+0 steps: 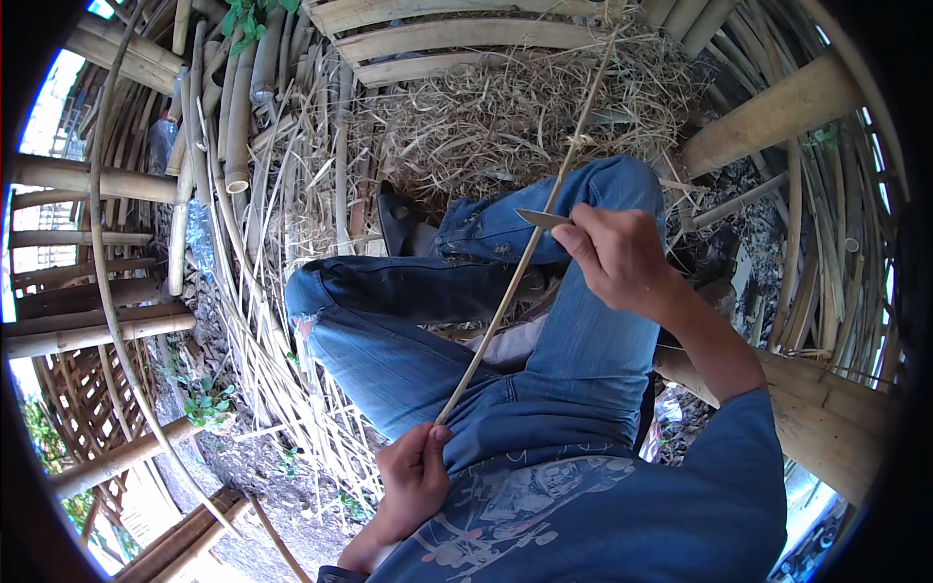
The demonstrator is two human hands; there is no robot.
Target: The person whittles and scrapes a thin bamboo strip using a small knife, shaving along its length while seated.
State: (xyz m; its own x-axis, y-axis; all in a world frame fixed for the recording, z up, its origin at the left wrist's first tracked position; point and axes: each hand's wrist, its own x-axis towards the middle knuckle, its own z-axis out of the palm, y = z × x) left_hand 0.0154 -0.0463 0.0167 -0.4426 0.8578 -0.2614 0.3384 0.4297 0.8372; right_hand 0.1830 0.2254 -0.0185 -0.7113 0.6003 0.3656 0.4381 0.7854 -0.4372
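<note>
L hand (412, 471): fingers closed on near end of bamboo strip (499, 309), held slantwise o/ jeans (374, 355) | R hand (617, 255): fingers wrapped rnd knife (536, 219), blade across strip | Rec.: blade angle to be kept shallow, strokes directed away fr. L hand, strip steadied

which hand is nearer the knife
Right: the right hand holds the knife, which crosses the thin strip in this view. The left hand is farther away, holding the strip's lower end.
</note>
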